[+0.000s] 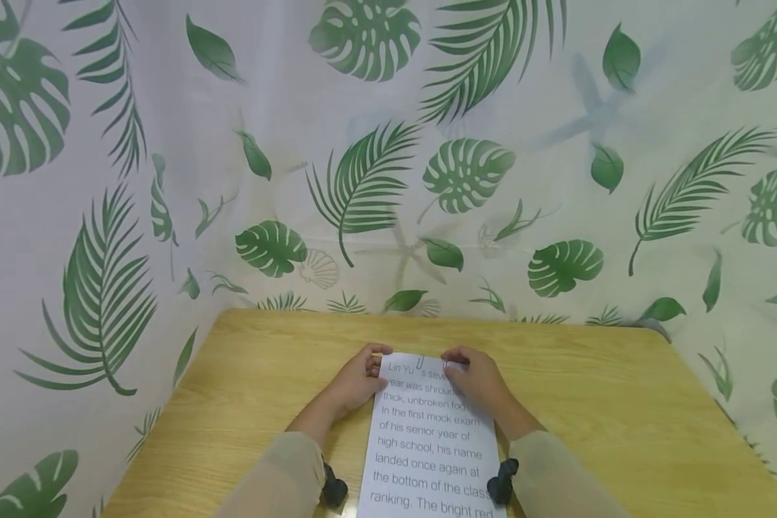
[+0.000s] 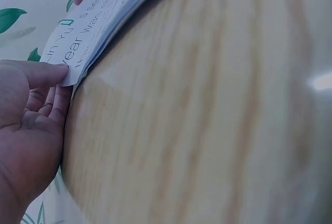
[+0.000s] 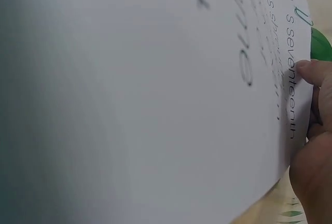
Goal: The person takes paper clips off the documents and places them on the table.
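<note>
A stack of white printed paper lies lengthwise before me, its large black text facing up. A green paper clip sits on its top edge. My left hand pinches the upper left corner, thumb on the printed side and fingers at the edge and beneath; the left wrist view shows this thumb close. My right hand pinches the top edge near the right corner, covering part of the first lines. In the right wrist view its thumb presses on the print, to one side of the clip.
The sheets rest over a yellow wood-grain table. A white curtain with green leaf prints hangs behind the table and along its sides. Dark wrist devices sit at both sleeve cuffs, the right one overlapping the paper in the head view.
</note>
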Action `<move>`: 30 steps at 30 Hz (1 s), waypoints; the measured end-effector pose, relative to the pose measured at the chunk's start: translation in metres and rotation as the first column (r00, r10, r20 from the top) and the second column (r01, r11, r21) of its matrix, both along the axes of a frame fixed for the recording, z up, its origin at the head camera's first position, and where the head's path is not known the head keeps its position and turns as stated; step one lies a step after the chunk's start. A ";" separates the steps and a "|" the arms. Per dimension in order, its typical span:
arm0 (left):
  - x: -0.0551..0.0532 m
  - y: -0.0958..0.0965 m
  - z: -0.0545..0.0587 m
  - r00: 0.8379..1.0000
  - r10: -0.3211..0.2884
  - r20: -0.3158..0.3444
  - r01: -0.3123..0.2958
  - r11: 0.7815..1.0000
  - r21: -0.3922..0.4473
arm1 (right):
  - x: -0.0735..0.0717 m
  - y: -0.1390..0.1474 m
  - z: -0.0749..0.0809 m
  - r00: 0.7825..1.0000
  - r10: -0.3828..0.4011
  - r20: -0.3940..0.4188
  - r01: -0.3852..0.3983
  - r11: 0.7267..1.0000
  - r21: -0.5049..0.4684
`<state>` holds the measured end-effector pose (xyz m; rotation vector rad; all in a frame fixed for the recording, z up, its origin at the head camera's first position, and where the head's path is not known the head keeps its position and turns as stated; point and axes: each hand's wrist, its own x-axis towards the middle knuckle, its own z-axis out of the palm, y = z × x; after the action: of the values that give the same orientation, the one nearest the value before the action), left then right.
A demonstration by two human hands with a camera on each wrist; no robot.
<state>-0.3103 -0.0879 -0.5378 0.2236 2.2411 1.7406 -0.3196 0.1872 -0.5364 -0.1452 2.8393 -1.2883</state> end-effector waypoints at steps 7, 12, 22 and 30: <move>0.002 -0.001 0.001 1.000 0.009 -0.004 -0.009 1.000 -0.016 | 0.003 -0.002 -0.001 0.999 -0.004 -0.032 0.004 1.000 -0.001; 0.001 -0.002 -0.003 1.000 0.003 -0.010 -0.004 1.000 -0.009 | 0.005 -0.004 -0.001 0.998 0.007 -0.058 -0.007 1.000 -0.002; 0.002 -0.001 -0.006 0.999 0.009 -0.031 -0.009 1.000 -0.002 | 0.005 -0.005 0.001 0.999 -0.011 -0.041 0.013 0.999 0.038; 0.001 -0.002 -0.006 0.999 0.001 -0.034 -0.001 1.000 -0.004 | 0.005 -0.005 0.001 0.999 -0.004 -0.032 0.006 0.998 0.062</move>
<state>-0.3090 -0.0899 -0.5436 0.2524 2.2689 1.7452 -0.3150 0.1822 -0.5358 -0.1590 2.9041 -1.2073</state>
